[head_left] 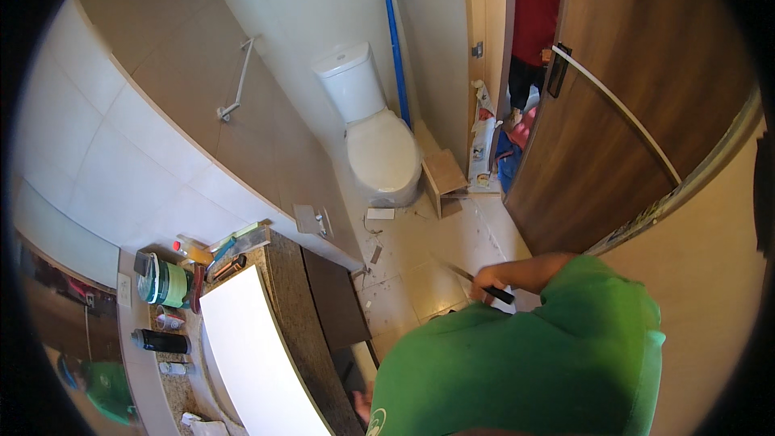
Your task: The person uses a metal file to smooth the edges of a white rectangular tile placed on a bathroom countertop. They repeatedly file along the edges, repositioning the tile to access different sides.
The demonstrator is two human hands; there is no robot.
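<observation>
At near left, the left hand point(362, 405) showed only in part, just right of the speckled brown stone countertop point(300, 323); I could not tell whether its fingers were apart or together. Farther off to its right, the right hand point(488, 283) was clamped round 1 slim-bladed tool with a black handle point(502, 295), its long axis running far left over the beige tiled floor point(395, 292), the tip blurred.
</observation>
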